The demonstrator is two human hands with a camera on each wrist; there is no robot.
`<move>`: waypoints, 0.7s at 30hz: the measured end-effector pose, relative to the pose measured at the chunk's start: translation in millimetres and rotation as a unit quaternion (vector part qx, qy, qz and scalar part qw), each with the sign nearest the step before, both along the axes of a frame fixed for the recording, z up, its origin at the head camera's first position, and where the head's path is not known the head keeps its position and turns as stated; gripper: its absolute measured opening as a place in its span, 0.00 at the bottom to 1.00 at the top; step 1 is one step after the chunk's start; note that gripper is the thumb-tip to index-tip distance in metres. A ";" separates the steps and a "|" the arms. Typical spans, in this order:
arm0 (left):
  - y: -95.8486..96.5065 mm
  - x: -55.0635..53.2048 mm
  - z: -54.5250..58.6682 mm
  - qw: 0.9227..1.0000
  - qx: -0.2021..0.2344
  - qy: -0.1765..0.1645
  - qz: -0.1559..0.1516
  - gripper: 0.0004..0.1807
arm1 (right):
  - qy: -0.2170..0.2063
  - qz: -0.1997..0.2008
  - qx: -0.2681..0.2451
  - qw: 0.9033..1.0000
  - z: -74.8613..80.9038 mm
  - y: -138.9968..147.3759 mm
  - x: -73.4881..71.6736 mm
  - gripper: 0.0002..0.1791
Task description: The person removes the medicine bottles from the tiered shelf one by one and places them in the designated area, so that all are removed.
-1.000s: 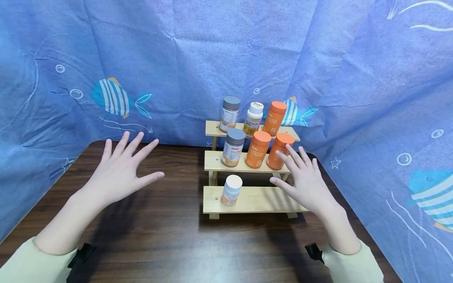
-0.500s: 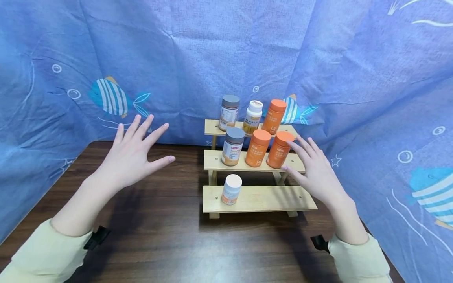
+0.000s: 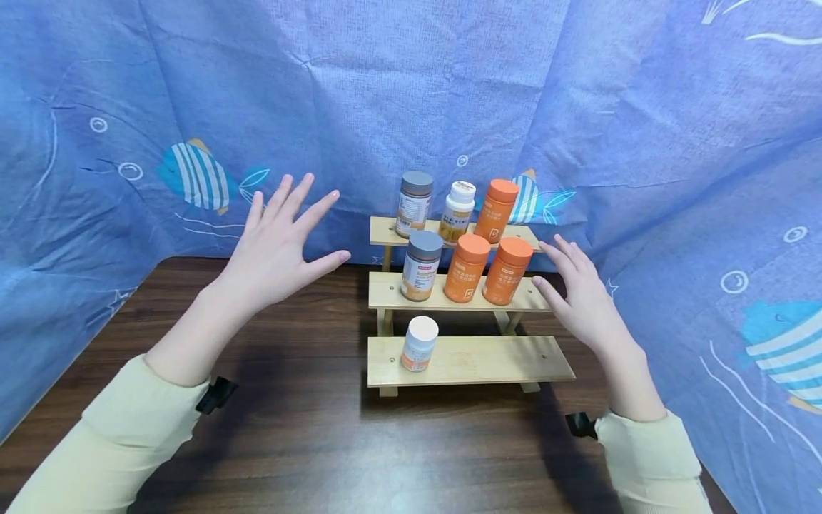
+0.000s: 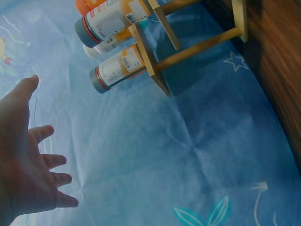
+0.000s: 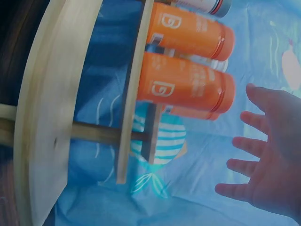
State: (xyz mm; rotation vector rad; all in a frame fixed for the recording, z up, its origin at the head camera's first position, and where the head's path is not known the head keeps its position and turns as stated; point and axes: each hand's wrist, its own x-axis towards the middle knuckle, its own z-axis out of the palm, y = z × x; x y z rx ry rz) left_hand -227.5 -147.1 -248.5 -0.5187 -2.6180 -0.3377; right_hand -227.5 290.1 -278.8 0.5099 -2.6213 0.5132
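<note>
My left hand [image 3: 272, 250] hovers left of the wooden shelf with its fingers spread, holding nothing. My right hand [image 3: 581, 296] hangs at the shelf's right side, fingers extended, its palm toward the orange bottles. On the middle tier stand a grey-capped bottle [image 3: 420, 275] and two orange bottles [image 3: 467, 271]. The top tier carries another grey-capped bottle [image 3: 413, 207], a white-capped bottle [image 3: 457, 214] and an orange bottle [image 3: 496, 213]. A small white bottle [image 3: 420, 346] stands at the left end of the bottom tier. In the right wrist view, the nearest orange bottle [image 5: 181, 82] lies just beyond my thumb.
The three-tier wooden shelf [image 3: 488, 360] stands on a dark wood table [image 3: 308, 435]. A blue cloth [image 3: 385, 93] with fish prints hangs behind and along both sides. Each sleeve has a black clip [image 3: 217, 395] near the wrist.
My left hand has moved right and farther forward, toward the shelf. My right hand has shifted slightly right and up, and no longer overlaps the orange bottle in the head view. The bottles stay put.
</note>
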 end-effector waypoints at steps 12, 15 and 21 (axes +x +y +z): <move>27.2 -34.1 -0.6 0.998 0.051 0.018 -0.014 0.43 | -0.008 -0.021 -0.028 0.999 -18.1 19.4 -29.4 0.30; 34.2 -42.6 -1.4 0.997 0.072 0.024 -0.016 0.43 | -0.009 -0.027 -0.037 0.999 -24.3 23.2 -37.4 0.30; 48.4 -59.2 -0.7 0.994 0.100 0.048 -0.024 0.43 | -0.004 -0.025 -0.054 0.998 -37.7 30.3 -49.1 0.29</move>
